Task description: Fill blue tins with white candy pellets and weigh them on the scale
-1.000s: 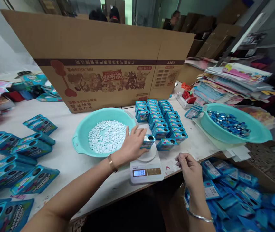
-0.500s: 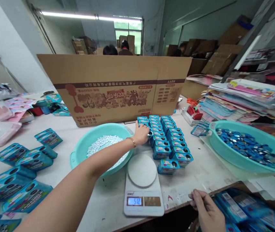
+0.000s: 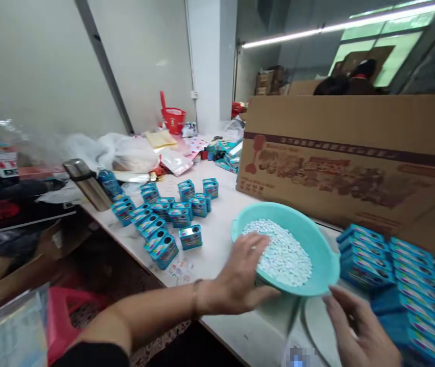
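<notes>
My left hand (image 3: 242, 275) reaches over the near left rim of a turquoise plastic basin (image 3: 322, 244), its fingers spread and the fingertips over small pale tablets (image 3: 284, 255) inside. The thumb points right along the basin's near side. My right hand (image 3: 366, 331) is beside the basin's near right rim and above a white kitchen scale (image 3: 319, 321). Its thumb and forefinger meet at the tips, and whatever may be between them is hidden. Blue printed boxes with dark round openings (image 3: 419, 295) stand in rows to the right of the basin.
More blue boxes (image 3: 164, 250) stand in a group on the left of the white table (image 3: 217, 265). A large cardboard panel (image 3: 347, 117) rises behind the basin. A steel flask (image 3: 87, 183) and a blue bottle (image 3: 109, 183) stand near the left edge, beside plastic bags (image 3: 133, 153).
The view has swung left. My left hand has left the rows of boxes for the basin of tablets. My right hand has come from the table's front edge to above the scale.
</notes>
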`<state>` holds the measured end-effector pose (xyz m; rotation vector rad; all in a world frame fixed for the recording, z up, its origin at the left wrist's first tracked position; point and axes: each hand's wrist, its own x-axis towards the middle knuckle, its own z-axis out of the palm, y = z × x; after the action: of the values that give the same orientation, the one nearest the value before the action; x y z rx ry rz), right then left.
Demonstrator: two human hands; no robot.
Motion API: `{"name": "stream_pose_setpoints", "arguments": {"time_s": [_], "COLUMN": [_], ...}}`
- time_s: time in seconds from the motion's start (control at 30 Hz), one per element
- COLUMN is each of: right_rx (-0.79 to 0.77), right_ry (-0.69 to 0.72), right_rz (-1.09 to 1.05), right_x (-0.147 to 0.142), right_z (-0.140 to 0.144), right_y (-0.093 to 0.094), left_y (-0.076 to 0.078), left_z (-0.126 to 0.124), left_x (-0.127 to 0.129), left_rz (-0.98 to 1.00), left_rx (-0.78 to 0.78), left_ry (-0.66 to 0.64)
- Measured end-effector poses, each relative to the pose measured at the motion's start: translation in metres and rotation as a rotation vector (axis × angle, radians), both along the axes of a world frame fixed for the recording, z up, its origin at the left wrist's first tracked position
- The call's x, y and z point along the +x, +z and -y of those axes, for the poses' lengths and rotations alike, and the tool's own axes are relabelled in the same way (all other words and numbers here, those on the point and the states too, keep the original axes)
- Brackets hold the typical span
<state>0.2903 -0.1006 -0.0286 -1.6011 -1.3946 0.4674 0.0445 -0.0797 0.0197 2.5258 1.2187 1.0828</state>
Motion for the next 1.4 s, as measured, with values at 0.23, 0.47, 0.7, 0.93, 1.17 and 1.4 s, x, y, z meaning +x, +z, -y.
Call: {"name": "stream_pose_setpoints", "arguments": {"time_s": [0.23, 0.47, 0.7, 0.93, 1.17, 1.4], "right_rx": [-0.073, -0.378, -0.607, -0.756, -0.746, -0.768], "right_ry": [0.617, 0.816, 0.961, 0.932, 0.830, 0.632], "right_rz": [0.701, 0.839, 0.591, 0.552, 0.361, -0.186], "right_x": [-0.095, -0.121, -0.103, -0.105, -0.100, -0.089], "right_z": [-0.145, -0.176, -0.148, -0.132, -0.121, -0.127], "right_y": [0.000, -0.036, -0.019, 0.005, 0.001, -0.008], "left_y": [-0.076, -0.115, -0.113, -0.125, -0.126, -0.116], "left_z": [0.049, 0.039, 0.052, 0.080, 0.033, 0.025], "left_x": [-0.168, -0.196, -0.193, -0.143, -0.075, -0.064], "left_rz": [0.119, 0.342, 0.315, 0.322, 0.376, 0.242], "left_rx": [0.020, -0.031, 0.090, -0.014, -0.185, 0.016], "left_ry": [0.917, 1.060, 0.966, 0.658, 0.216, 0.217]}}
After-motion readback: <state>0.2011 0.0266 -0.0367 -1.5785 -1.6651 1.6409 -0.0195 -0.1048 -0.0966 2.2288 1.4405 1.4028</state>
